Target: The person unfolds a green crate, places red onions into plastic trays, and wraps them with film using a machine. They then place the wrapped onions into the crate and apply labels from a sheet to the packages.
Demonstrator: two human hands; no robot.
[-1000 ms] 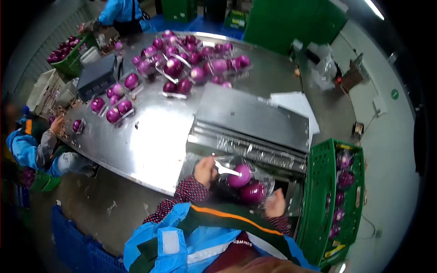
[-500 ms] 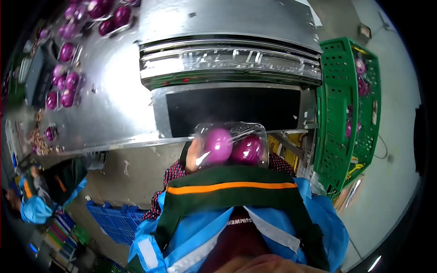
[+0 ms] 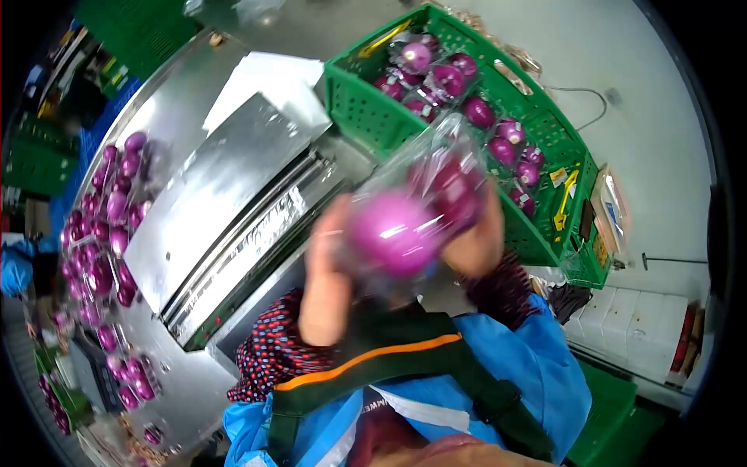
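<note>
A clear film-wrapped pack of red onions (image 3: 397,233) is held up in front of my chest, blurred by motion. At least two purple onions show through the shiny wrap. My left hand (image 3: 325,276) grips its left side, fingers along the edge. On the other side, my right hand (image 3: 478,240) holds the pack from the right and below, its fingers partly hidden behind it. Just beyond the pack stands the green crate (image 3: 373,124), with several wrapped onion packs (image 3: 447,80) inside. To the left is the metal wrapping machine (image 3: 226,202).
Many onions in trays (image 3: 101,249) lie on the metal table (image 3: 175,389) at the left. White sheets (image 3: 268,86) sit behind the machine. A yellow tool (image 3: 566,201) is at the crate's right end. Another person's blue sleeve (image 3: 17,268) shows at the far left.
My view has turned right toward the green crate. The onion pack has been lifted from near the machine's black plate, and my right hand now shows on it.
</note>
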